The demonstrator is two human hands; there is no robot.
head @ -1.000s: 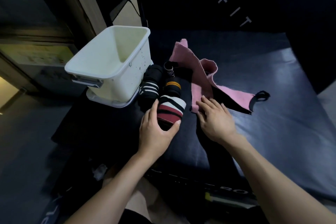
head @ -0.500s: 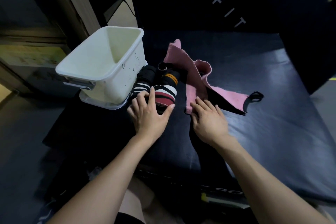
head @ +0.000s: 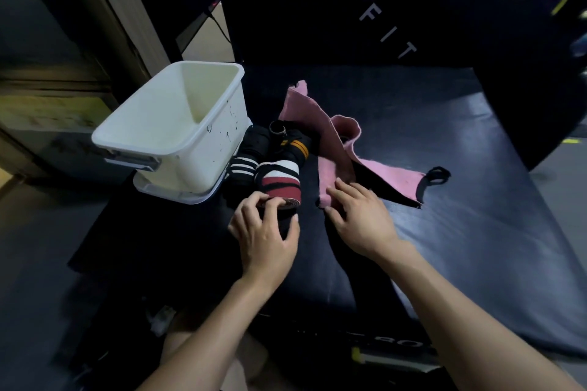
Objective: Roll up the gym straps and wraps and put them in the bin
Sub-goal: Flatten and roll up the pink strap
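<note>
A rolled wrap with red, white and black stripes (head: 279,182) lies on the dark padded bench beside the white bin (head: 178,127). My left hand (head: 265,232) grips its near end, fingers curled over the top and thumb at the right side. Beside it lie a black roll with white stripes (head: 243,168) and a black roll with an orange band (head: 293,146). A pink wrap (head: 330,143) lies unrolled and crumpled, its black loop (head: 436,176) out to the right. My right hand (head: 359,216) rests with straight fingers on the pink wrap's near end.
The bin has nothing in it and stands on its lid (head: 178,195) at the bench's left edge. The dark bench (head: 460,247) stretches right and forward. A dark upright pad lettered FIT (head: 387,32) stands behind. A wooden post (head: 120,9) rises at the back left.
My left hand shifted on the striped roll and now grips its near end with curled fingers. The right hand stays on the pink wrap. The camera view shifted slightly.
</note>
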